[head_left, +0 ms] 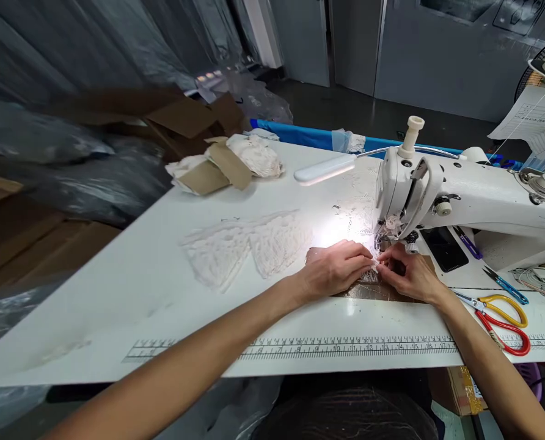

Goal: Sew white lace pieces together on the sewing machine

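Two hands, left hand (339, 266) and right hand (410, 275), pinch a small white lace piece (372, 276) flat, just before the white sewing machine (460, 189) needle. It looks like lining-up, and feeding calls for steady fingertips.

Ruler scale (346, 347) printed along front edge of table (130, 275), numerals 15, 16, 17 legible towards its right part, paper sheet (533, 119) print too small to read
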`<state>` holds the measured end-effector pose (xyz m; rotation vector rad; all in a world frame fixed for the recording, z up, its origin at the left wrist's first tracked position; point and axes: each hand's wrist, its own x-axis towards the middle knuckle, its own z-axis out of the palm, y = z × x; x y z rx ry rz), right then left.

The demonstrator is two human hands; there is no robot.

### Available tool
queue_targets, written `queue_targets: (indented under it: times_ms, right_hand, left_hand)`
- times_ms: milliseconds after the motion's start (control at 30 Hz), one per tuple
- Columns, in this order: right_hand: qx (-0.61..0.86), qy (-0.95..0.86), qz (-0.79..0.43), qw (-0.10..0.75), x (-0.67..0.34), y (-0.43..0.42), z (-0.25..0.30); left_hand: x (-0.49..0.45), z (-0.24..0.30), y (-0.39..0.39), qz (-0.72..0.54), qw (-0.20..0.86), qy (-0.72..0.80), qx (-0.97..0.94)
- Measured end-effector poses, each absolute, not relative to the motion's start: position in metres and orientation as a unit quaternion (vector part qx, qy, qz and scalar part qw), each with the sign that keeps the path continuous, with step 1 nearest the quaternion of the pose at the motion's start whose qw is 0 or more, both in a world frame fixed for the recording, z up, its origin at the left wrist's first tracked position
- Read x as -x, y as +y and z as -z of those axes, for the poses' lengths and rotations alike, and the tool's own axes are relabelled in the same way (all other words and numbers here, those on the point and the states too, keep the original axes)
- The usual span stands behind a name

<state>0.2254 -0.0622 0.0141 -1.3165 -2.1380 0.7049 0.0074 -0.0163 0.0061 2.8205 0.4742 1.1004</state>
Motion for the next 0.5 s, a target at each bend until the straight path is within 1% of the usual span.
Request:
queue_targets:
  times_ms: [100,167,233,300,500]
  right_hand:
    - [0.494,-0.807,-0.213,0.242,-0.232,-0.065,-0.011]
    - [0.483,-0.834,-0.172,0.204,-0.234,-0.067,-0.008]
    - [0.47,-0.854,-0.149,0.166,-0.233,-0.068,-0.005]
    - [0.459,-0.864,-0.147,0.146,-0.232,-0.068,-0.005]
    - [0.43,-0.871,-0.164,0.171,-0.23,-0.072,-0.011]
  left_hand:
    - [-0.007,-0.01,-0.018,-0.388,0.094,0.193,-0.896]
    - [-0.006,-0.01,-0.018,-0.39,0.12,0.213,-0.888]
    - [-0.005,-0.009,-0.018,-0.383,0.131,0.215,-0.889]
    - [-0.004,-0.007,-0.018,-0.371,0.125,0.208,-0.897]
    - [-0.006,0.0,-0.016,-0.33,0.071,0.163,-0.927]
